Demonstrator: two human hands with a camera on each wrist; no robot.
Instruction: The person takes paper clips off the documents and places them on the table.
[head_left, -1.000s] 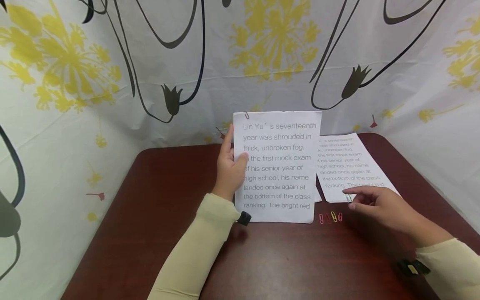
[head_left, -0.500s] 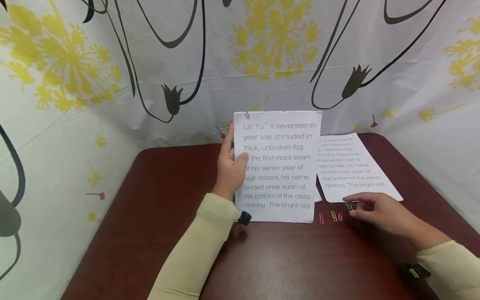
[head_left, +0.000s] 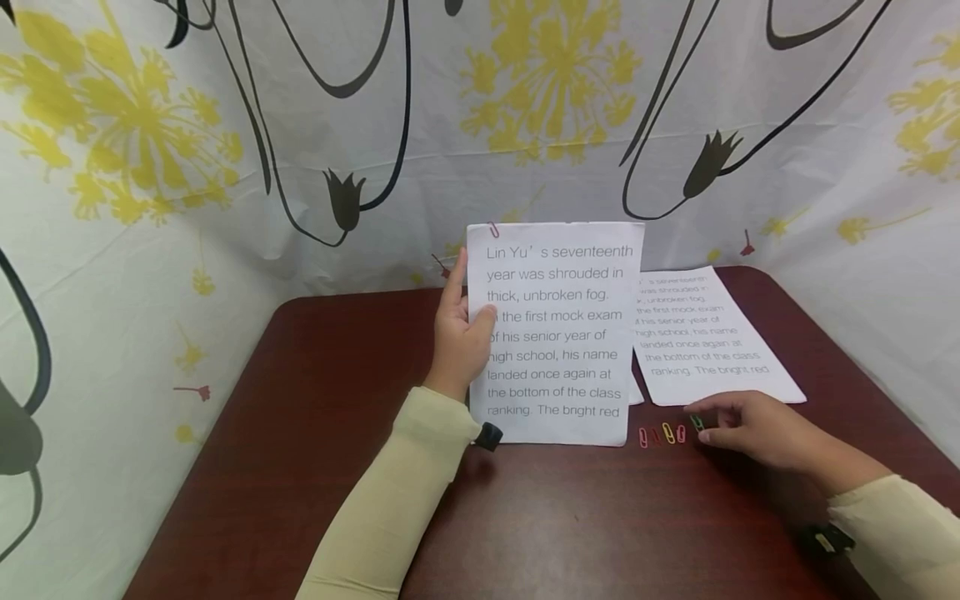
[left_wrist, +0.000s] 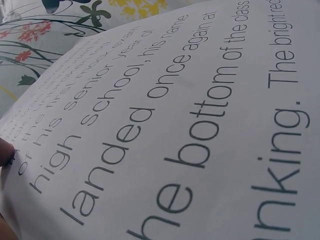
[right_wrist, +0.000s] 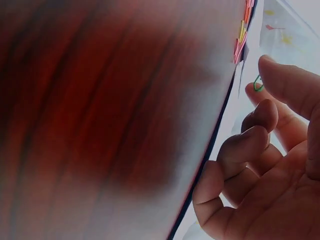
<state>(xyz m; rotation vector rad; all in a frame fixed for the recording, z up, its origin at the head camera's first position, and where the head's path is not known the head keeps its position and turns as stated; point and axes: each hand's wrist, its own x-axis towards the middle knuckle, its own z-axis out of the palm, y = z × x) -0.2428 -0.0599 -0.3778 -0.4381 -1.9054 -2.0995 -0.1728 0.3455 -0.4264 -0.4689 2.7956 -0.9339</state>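
Note:
My left hand (head_left: 459, 346) grips a printed sheaf of paper (head_left: 558, 333) at its left edge, thumb across the front, and holds it up facing me. A pinkish-red paper clip (head_left: 493, 230) sits on the sheaf's top left corner. In the left wrist view the printed page (left_wrist: 165, 125) fills most of the picture, with only a bit of thumb showing. My right hand (head_left: 765, 429) pinches a green paper clip (head_left: 697, 423) between thumb and index finger, low over the table. The right wrist view shows the green clip's loop (right_wrist: 258, 85) at the fingertips, the other fingers curled.
A row of several pink, red and yellow paper clips (head_left: 668, 432) lies just left of my right fingertips. Behind them another printed sheet (head_left: 712, 342) lies on the dark wooden table (head_left: 360, 367), partly hidden by the held sheaf. A patterned curtain (head_left: 420, 108) hangs behind.
My right hand has come down toward the front with the green paper clip, to beside the row of clips. My left hand and the sheaf have stayed in place.

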